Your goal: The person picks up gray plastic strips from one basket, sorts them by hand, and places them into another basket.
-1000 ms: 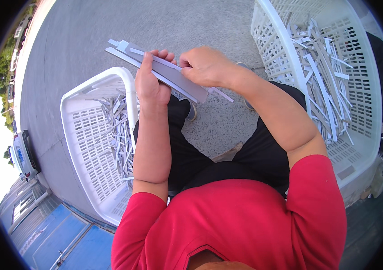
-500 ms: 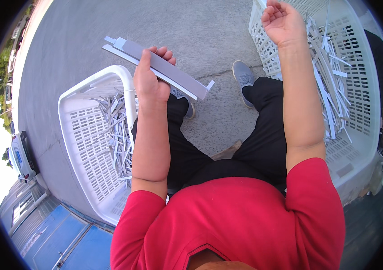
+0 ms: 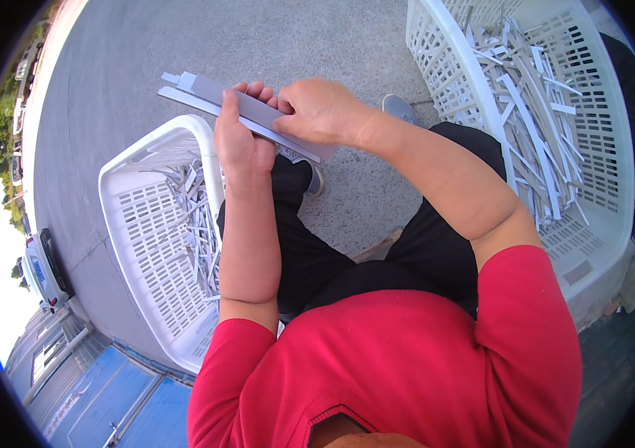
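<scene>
Since 0.5 seconds ago, I see the right hand (image 3: 321,112) back from the right basket (image 3: 437,63), now at the strips (image 3: 211,89). Its forearm slants in from the right, its fingers curled against the strips' lower end; I cannot tell whether they grip. The left hand (image 3: 246,147), forearm pointing straight ahead, clasps the strips between thumb and fingers, just beyond the left basket (image 3: 145,224).

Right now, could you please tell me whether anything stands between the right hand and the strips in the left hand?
Nothing visible does: the right hand appears to touch the strips directly, just right of where the left hand grips them.
</scene>
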Motion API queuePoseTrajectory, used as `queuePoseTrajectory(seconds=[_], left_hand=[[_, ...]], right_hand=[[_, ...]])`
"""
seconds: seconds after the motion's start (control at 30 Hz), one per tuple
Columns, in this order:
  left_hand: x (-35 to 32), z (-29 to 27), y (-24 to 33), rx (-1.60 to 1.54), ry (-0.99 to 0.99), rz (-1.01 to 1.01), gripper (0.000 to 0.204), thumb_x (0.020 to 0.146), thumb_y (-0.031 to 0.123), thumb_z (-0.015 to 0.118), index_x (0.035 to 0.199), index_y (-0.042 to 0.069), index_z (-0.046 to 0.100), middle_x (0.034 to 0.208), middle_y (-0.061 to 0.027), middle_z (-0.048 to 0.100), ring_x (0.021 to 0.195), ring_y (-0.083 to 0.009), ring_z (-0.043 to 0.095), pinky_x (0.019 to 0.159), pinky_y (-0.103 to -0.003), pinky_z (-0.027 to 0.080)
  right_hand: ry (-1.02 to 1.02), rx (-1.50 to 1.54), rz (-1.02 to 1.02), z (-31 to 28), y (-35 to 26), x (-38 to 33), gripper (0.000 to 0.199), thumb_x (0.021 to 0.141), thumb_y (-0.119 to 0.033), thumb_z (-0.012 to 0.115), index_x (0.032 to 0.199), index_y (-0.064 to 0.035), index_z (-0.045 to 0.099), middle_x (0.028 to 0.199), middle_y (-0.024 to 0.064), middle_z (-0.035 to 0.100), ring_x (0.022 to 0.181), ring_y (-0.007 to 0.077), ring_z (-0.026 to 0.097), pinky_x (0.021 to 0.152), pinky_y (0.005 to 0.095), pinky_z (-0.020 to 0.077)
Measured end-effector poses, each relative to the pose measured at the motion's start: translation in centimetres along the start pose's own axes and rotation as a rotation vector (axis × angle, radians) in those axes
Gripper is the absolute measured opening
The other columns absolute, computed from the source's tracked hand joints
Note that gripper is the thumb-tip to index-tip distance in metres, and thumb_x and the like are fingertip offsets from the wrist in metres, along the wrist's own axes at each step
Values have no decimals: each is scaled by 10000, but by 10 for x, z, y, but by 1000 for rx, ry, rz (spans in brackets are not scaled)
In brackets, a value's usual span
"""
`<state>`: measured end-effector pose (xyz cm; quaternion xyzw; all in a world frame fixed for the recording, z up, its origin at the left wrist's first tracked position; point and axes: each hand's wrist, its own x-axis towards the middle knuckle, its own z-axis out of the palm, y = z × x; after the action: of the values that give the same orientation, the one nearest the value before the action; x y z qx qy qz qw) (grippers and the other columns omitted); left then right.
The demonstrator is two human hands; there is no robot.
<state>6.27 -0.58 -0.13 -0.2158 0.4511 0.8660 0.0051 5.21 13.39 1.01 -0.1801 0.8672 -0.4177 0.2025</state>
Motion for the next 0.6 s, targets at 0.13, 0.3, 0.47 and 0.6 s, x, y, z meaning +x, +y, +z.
queuePoseTrajectory(seconds=[0.13, 0.3, 0.47, 0.6], left_hand=[[-2, 2, 1, 0, -16, 12, 319, 957, 254, 340, 1113, -23, 374, 1062, -174, 474, 963, -279, 480, 852, -432, 428], [-3, 3, 6, -56, -54, 27, 297, 952, 233, 360, 1106, -18, 401, 1052, -155, 486, 985, -262, 483, 881, -405, 406], [5, -5, 2, -63, -27, 48, 282, 945, 224, 387, 1076, -16, 457, 1001, -112, 514, 946, -217, 499, 851, -368, 409], [2, -4, 5, -32, -106, 18, 274, 939, 218, 411, 1019, -30, 497, 884, -85, 537, 774, -168, 506, 692, -308, 430]], right_hand=[[126, 33, -20, 5, 4, 0, 268, 718, -309, 609, 761, -45, 628, 717, 132, 621, 669, 274, 591, 611, 363, 453], [66, 372, 6, -5, 16, 13, 225, 763, -249, 639, 817, -31, 634, 710, 87, 618, 662, 169, 588, 584, 311, 451], [-12, 755, 92, -8, 12, 15, 228, 825, -237, 628, 845, -10, 630, 725, 50, 605, 639, 104, 555, 556, 240, 442], [-67, 793, 115, -9, 8, 13, 249, 845, -255, 607, 864, -8, 629, 717, 40, 597, 585, 91, 522, 541, 215, 432]])
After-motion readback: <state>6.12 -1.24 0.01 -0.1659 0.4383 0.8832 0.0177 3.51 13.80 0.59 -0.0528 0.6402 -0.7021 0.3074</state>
